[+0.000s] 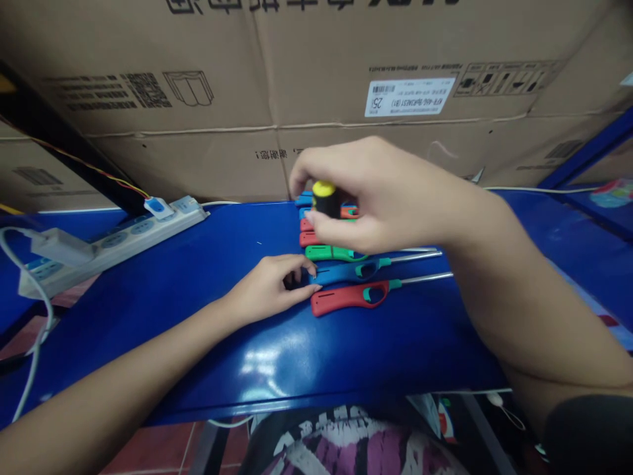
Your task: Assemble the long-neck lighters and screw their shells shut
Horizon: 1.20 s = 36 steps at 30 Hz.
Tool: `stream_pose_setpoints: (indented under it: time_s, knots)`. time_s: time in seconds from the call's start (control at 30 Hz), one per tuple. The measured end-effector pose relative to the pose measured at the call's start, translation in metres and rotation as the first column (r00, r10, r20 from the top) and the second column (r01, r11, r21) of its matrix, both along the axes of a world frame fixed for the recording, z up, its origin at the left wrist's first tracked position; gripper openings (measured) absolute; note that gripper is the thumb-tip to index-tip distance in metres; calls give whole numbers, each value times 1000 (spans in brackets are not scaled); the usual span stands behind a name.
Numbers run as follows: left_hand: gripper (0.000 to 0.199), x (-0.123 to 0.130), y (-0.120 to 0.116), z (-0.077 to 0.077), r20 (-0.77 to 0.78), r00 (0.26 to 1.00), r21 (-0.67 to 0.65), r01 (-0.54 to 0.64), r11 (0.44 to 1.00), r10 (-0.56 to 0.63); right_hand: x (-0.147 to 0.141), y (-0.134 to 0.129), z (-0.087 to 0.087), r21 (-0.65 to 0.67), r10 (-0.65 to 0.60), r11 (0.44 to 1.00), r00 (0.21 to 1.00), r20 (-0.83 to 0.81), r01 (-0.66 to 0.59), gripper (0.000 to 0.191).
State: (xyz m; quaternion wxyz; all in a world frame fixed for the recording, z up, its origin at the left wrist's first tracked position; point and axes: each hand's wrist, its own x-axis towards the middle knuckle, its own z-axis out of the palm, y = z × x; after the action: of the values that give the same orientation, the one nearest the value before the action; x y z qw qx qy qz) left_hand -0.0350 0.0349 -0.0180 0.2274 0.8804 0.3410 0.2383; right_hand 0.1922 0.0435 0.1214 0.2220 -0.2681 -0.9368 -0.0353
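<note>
Several long-necked gas lighters lie in a row on the blue table (208, 356), handles to the left and metal tubes to the right. Nearest me is a red lighter (341, 299), then a blue lighter (341, 272) and a green lighter (329, 253); more red and blue ones are partly covered. My left hand (277, 284) has its thumb and fingers curled at the handle end of the blue lighter. Above the far lighters, my right hand (361, 191) grips a black-and-yellow screwdriver (325, 198) by its handle; its shaft is hidden.
A large cardboard box (198, 152) stands along the back edge. At the left lies a white power strip (133, 231) with plugs and a white cable (42, 330). Blue metal uprights (588, 148) frame the right side. The table's front edge is close to my lap.
</note>
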Motion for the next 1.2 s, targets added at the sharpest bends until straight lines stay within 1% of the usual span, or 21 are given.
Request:
stream_pose_setpoints:
  time_s: [0.07, 0.13, 0.2, 0.27, 0.3, 0.33, 0.4, 0.43, 0.5, 0.57, 0.63, 0.73, 0.83, 0.97, 1.07, 1.2]
  knots:
    - [19, 1, 1, 3, -28, 1000, 15, 11, 1000, -11, 11, -5, 4, 30, -20, 999, 998, -64, 22, 9]
    - [18, 3, 2, 7, -72, 997, 74, 38, 997, -33, 21, -9, 2, 57, -45, 997, 990, -134, 53, 5]
    - [15, 4, 3, 10, -128, 990, 121, 71, 990, -55, 32, -12, -9, 60, -66, 995, 977, -202, 80, 5]
    - [13, 5, 5, 14, -194, 978, 149, 104, 983, -74, 41, -12, -24, 14, -114, 992, 951, -287, 123, 12]
    - [13, 5, 5, 16, -229, 970, 163, 121, 979, -81, 45, -11, -33, -11, -152, 987, 922, -355, 158, 17]
    - [13, 6, 6, 18, -266, 960, 180, 136, 974, -85, 50, -9, -42, -48, -217, 975, 882, -418, 216, 22]
    - [13, 7, 8, 23, -347, 934, 232, 173, 957, -84, 58, -3, -58, -116, -314, 946, 767, -559, 303, 33]
    - [13, 7, 9, 25, -388, 918, 265, 196, 944, -82, 61, 0, -64, -133, -352, 930, 725, -592, 344, 36]
    - [16, 9, 12, 28, -471, 879, 329, 254, 909, -75, 67, 5, -73, -115, -380, 914, 720, -580, 390, 38]
    - [20, 11, 15, 28, -536, 842, 371, 309, 875, -70, 71, 9, -78, -75, -375, 913, 754, -539, 400, 39]
    - [23, 13, 18, 26, -569, 820, 398, 341, 851, -62, 71, 8, -80, -43, -364, 917, 786, -500, 397, 39]
    - [27, 16, 22, 22, -573, 818, 446, 358, 820, -46, 69, 4, -79, 8, -379, 906, 819, -431, 423, 38]
    - [31, 19, 24, 18, -566, 824, 492, 350, 797, -12, 65, 0, -79, 39, -414, 885, 823, -389, 464, 36]
    - [36, 22, 25, 19, -554, 833, 502, 336, 797, -2, 64, -1, -80, 41, -447, 871, 824, -349, 490, 36]
    - [38, 22, 25, 24, -554, 832, 486, 331, 809, -8, 65, 0, -81, 48, -457, 865, 824, -333, 499, 36]
    - [25, 22, 21, 32, -591, 805, 416, 356, 837, -48, 66, 0, -80, 60, -469, 857, 824, -318, 511, 36]
